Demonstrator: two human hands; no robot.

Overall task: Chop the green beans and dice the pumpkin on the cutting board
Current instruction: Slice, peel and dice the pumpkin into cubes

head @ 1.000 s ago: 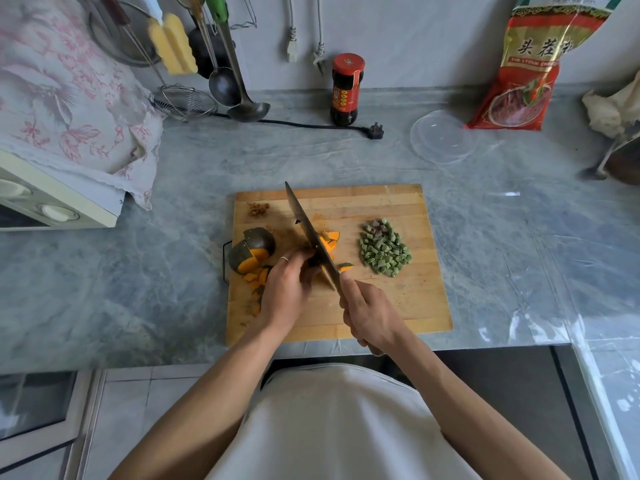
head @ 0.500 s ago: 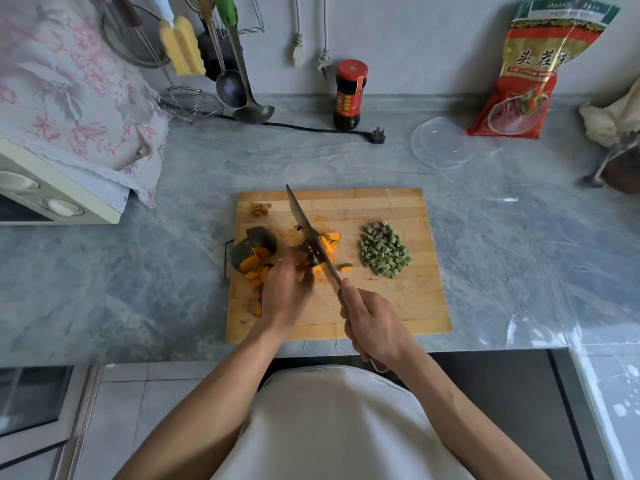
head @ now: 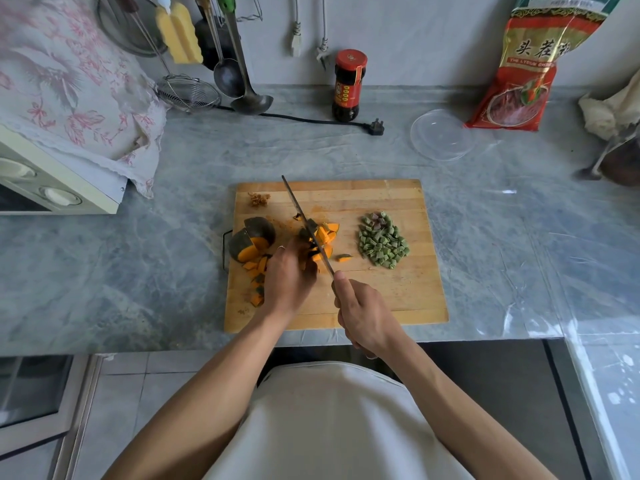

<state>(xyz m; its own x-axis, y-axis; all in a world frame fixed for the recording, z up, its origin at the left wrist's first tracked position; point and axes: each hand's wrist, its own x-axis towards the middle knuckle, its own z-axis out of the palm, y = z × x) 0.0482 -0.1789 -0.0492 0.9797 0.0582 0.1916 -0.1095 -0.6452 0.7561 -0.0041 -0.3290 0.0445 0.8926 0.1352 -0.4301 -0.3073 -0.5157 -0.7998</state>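
Pumpkin pieces (head: pixel 323 237) sit mid-frame on the cutting board (head: pixel 391 299), under the knife (head: pixel 306 225). Right hand (head: pixel 363 315) grips its handle with curled fingers; left hand (head: pixel 289 277) steadies the pieces, fingertips curled. Chopped green beans (head: pixel 382 244) lie piled to the right.

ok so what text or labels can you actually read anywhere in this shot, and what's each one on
"头茬": large yellow characters on the red snack bag leaning on the wall; a third character is cut by a fold.
"THE LYCIUM CHINE...": small line under those characters on the same bag, partly blurred, so this reading is unsure.
Sauce bottle: red and yellow label and a printed cap, both too small to read.
Appliance dials at left: no legible marks.
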